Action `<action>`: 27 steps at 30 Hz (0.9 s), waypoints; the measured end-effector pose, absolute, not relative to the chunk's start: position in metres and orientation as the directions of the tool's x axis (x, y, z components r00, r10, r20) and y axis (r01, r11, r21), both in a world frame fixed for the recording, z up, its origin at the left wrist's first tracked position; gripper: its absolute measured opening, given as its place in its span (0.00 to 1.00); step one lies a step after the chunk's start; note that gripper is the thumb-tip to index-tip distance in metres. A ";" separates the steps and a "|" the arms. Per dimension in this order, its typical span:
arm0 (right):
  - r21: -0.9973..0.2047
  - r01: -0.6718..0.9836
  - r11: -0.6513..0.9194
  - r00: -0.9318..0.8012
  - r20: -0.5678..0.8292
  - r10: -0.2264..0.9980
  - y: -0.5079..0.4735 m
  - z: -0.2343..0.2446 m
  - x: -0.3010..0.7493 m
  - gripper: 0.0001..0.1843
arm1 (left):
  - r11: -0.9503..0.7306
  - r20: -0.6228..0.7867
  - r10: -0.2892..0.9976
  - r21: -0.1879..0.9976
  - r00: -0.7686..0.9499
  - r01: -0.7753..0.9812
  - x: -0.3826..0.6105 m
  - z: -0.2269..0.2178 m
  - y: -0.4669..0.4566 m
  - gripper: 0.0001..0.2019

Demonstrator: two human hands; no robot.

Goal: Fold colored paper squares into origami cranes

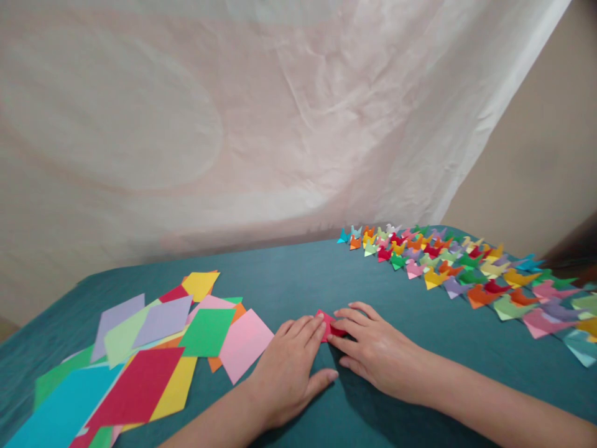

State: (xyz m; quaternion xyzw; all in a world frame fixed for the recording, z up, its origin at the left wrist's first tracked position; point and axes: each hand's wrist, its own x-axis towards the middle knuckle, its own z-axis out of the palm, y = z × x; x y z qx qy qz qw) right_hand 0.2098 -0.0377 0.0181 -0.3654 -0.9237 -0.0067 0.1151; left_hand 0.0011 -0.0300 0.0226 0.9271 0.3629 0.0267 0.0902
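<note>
A small piece of folded red origami paper lies on the table in front of me, partly covered by fingers. My left hand rests flat on its left side, fingers stretched out and thumb pointing right. From the right, my right hand touches the paper with its fingertips, its fingers spread apart. Neither hand is wrapped around anything. The paper's exact folded shape is hidden under the fingertips.
Loose sheets of coloured paper, among them a green sheet and a red sheet, overlap at left. Several rows of folded paper birds, including a yellow bird, stand at right on the dark green tablecloth. A pale curtain hangs behind.
</note>
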 end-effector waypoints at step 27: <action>0.024 0.768 0.640 -0.636 0.155 0.756 -0.040 0.026 0.225 0.12 | -0.727 -0.014 0.676 0.151 0.737 0.670 0.002 0.025 -0.031 0.31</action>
